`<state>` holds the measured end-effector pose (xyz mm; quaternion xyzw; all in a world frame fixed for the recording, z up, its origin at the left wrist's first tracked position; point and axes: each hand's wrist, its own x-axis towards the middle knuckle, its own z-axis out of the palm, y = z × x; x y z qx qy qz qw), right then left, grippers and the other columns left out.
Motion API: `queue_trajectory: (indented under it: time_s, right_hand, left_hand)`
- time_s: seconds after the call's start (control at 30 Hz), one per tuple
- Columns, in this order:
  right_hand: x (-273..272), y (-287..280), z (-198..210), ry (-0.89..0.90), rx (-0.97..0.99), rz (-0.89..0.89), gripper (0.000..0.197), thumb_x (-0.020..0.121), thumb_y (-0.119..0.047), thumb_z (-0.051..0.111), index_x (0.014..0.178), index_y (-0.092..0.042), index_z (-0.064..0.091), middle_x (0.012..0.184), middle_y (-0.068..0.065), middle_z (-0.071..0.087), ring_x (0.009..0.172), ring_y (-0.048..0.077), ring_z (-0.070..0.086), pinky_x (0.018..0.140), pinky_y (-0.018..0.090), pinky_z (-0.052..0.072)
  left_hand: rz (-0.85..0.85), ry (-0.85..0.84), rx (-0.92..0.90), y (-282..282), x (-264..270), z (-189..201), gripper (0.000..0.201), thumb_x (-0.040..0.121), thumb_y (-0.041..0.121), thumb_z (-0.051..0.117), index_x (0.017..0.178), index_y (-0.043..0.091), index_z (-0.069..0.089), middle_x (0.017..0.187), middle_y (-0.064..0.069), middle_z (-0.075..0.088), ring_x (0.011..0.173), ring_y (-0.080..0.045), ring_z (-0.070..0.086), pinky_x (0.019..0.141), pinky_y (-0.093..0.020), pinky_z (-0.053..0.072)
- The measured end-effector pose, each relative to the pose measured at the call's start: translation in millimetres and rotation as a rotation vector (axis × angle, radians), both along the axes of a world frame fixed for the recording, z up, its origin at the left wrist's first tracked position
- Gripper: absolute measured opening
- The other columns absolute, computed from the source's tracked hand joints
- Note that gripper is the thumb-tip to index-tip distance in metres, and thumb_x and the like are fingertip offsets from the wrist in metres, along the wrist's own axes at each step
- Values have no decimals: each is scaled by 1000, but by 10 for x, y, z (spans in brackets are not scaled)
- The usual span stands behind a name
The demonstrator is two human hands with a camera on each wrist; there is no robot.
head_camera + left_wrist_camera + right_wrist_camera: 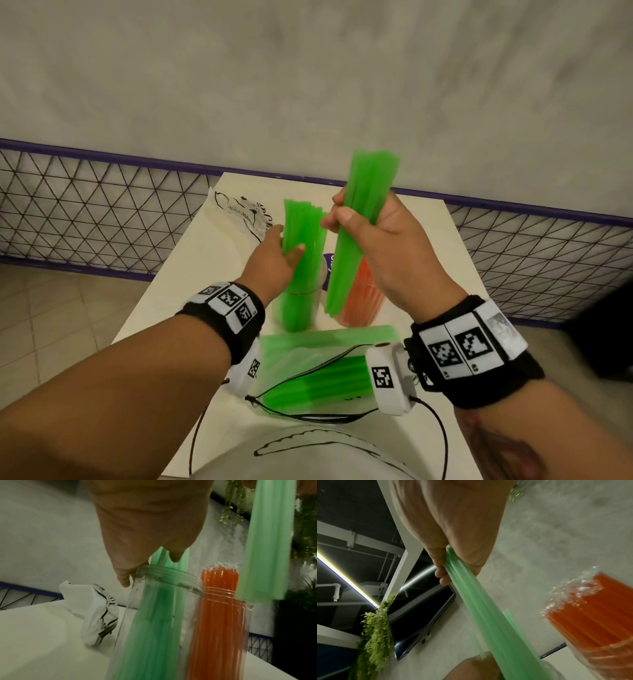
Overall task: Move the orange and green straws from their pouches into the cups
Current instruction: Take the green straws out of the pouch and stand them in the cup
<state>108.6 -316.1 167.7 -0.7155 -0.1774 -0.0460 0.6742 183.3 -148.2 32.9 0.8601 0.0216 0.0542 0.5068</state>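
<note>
My right hand (356,216) grips a bundle of green straws (373,171), tilted in the air above the cups; the right wrist view shows the bundle (488,608) running out of my fist. My left hand (287,246) holds the green straws (301,226) that stand in a clear cup (320,294), fingers at its rim (154,572). Just right of it, a second cup holds orange straws (363,298), still in clear wrap (219,601). A green pouch (318,370) with more green straws lies flat on the table in front of the cups.
The cups stand on a small white table (428,240). A crumpled white pouch (239,212) lies at its far left corner. A mesh fence (85,205) with a purple rail runs behind, against a grey wall. A dark object (603,325) sits on the floor at right.
</note>
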Motion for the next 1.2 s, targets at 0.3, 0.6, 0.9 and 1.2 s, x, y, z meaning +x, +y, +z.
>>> queue_trajectory:
  time_s: [0.3,0.6,0.9,1.2]
  right_hand:
    - [385,331,-107,-110,155,-197,12,92,-20,57,93,-31,58,88,-11,68,92,17,65,91,38,51]
    - [671,521,-921,-19,-499,-226,36,97,-24,54,130,-9,52,156,-1,13,144,18,20,119,35,22]
    - [606,561,-1124,288,-530,-239,96,93,-32,62,154,-23,-11,162,6,17,145,23,26,118,41,27]
    - [550,505,-1080,456,-790,-229,82,100,-25,47,153,-7,-13,164,9,-3,151,26,2,120,37,9]
  left_hand:
    - [-37,-124,-244,69,-324,-261,109,75,71,53,156,15,7,155,-5,33,140,-13,34,110,-25,30]
    - [-115,-36,-266,40,-219,-346,103,60,17,95,138,28,29,119,13,56,106,6,57,93,-25,51]
    - [-123,1,-203,81,-133,-423,92,53,41,96,132,29,49,126,1,62,112,-13,65,93,-43,56]
    - [-144,-77,-277,33,-181,-335,78,58,26,93,124,20,52,113,1,68,104,-13,68,91,-43,57]
